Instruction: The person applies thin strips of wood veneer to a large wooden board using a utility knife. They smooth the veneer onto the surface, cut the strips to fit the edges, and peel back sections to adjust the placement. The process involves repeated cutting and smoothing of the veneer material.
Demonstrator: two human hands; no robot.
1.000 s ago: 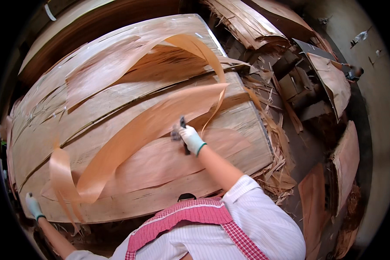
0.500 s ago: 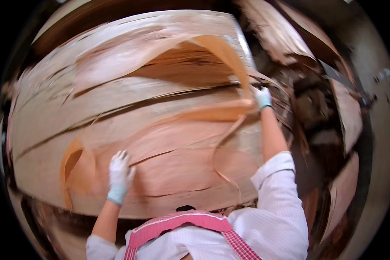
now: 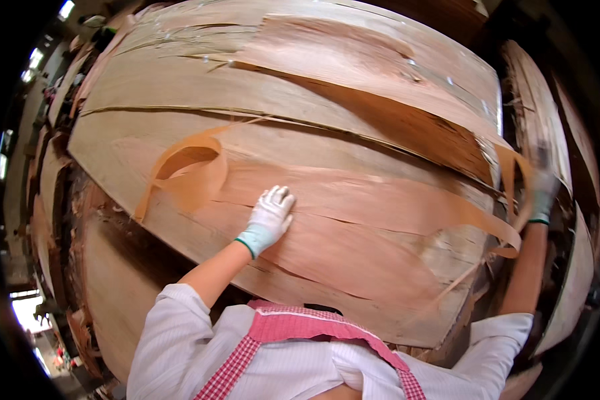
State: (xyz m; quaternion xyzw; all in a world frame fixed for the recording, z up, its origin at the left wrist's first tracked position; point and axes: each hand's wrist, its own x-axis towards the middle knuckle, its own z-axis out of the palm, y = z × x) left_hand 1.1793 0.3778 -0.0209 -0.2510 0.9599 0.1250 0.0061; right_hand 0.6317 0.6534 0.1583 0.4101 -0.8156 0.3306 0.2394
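My left hand [image 3: 268, 220], in a white glove with a pale green cuff, rests palm down with its fingers stretched on a thin reddish wood veneer sheet [image 3: 360, 213]. The sheet is split along its grain, and its left end curls up in an orange-brown loop [image 3: 212, 175]. Out past the right edge of the pale veneer stack [image 3: 130, 143], my gloved right hand [image 3: 543, 190] is smeared by motion. Narrow veneer strips [image 3: 508, 175] hang beside it; whether its fingers hold one is not clear. Farther back a second veneer piece [image 3: 340, 57] lies with its near edge lifted.
A long dark split [image 3: 200, 110] runs across the stack's top. Rough veneer pieces [image 3: 537, 100] stand on the right, past the stack's edge. Another board pile [image 3: 110, 287] is at the lower left, with torn scraps [image 3: 80, 333] beside it.
The view has turned, so the stack sits tilted and farther right. My right hand has moved outward beyond the stack's edge. My left hand stays flat on the veneer sheet.
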